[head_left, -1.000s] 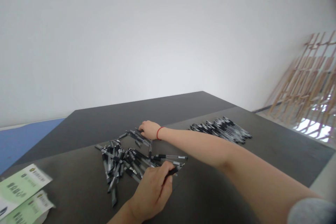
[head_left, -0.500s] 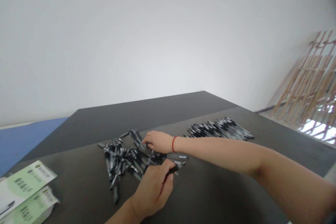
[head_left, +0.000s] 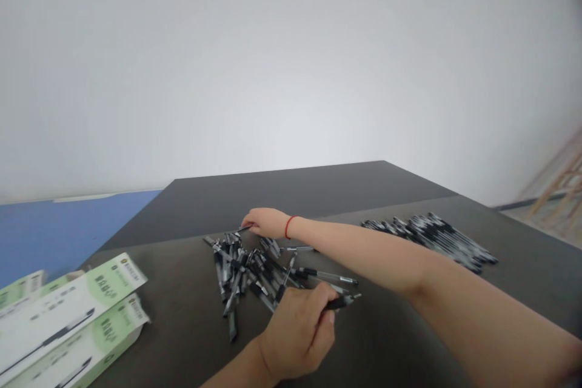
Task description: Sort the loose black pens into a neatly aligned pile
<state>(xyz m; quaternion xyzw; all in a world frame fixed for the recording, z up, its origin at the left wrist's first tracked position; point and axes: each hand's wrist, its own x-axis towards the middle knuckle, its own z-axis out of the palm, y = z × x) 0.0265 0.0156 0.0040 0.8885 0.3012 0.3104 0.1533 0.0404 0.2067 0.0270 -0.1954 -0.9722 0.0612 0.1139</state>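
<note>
A loose heap of black pens (head_left: pixel 254 270) lies on the dark table (head_left: pixel 391 327). My left hand (head_left: pixel 297 330) is closed around a black pen (head_left: pixel 343 301) at the near right side of the heap, its tip pointing right. My right hand (head_left: pixel 264 222), with a red band at the wrist, reaches across to the far edge of the heap. Its fingers pinch the end of a thin black piece (head_left: pixel 243 229); I cannot make out whether that is a cap or a pen.
A tidy row of black pens (head_left: pixel 431 237) lies at the right of the table. White and green pen boxes (head_left: pixel 63 321) sit at the near left edge. A blue floor (head_left: pixel 54 224) and a white wall lie behind; wooden frames (head_left: pixel 561 185) show at far right.
My right hand moved from the middle of the heap to its far edge and pinched a small piece. The camera swung left, so the boxes show more and the wooden frames less.
</note>
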